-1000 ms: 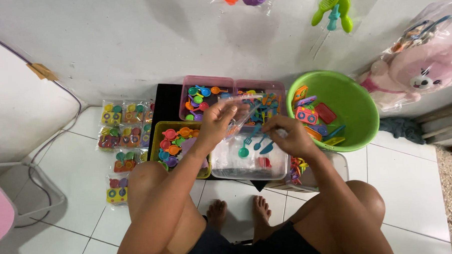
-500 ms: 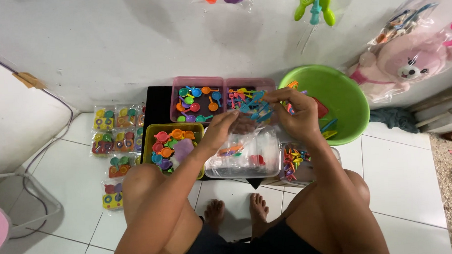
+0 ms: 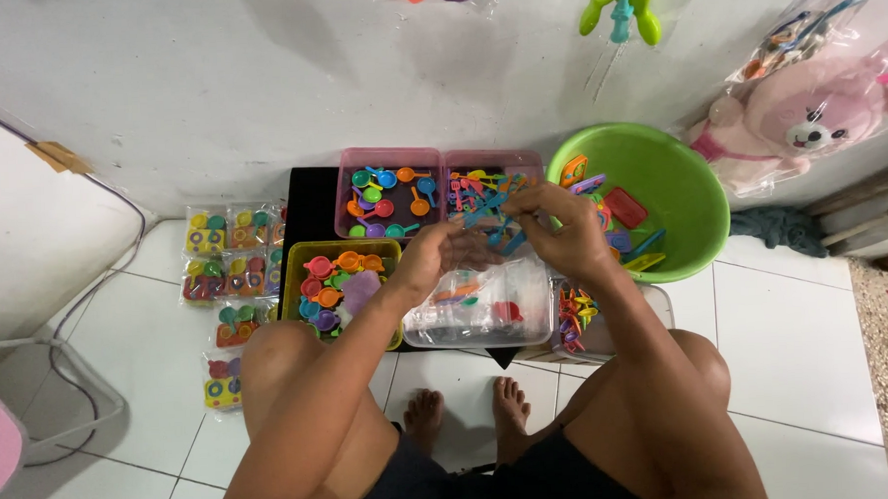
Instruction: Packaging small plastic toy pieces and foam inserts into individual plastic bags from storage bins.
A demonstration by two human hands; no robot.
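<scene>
I sit low over several boxes of small plastic toys. My right hand (image 3: 559,228) is raised above a clear plastic box (image 3: 481,312) and pinches a bunch of small blue toy utensils (image 3: 490,216). My left hand (image 3: 436,256) hovers just left of it with fingers curled, close to the same bunch; whether it touches the pieces I cannot tell. The clear box holds a few coloured pieces and plastic bags. Behind it stand two pink boxes, one (image 3: 388,190) with little toy pans, one (image 3: 491,174) with small utensils.
A yellow box (image 3: 339,281) of toy pots is at my left knee. A green basin (image 3: 659,198) with flat toy pieces stands right. Packed toy sets (image 3: 230,257) lie on the white tiles left. A bagged pink plush (image 3: 813,114) leans on the wall.
Both hands lifted from the clear box; the right hand rose toward the pink boxes with the blue pieces, and the left hand came up beside it.
</scene>
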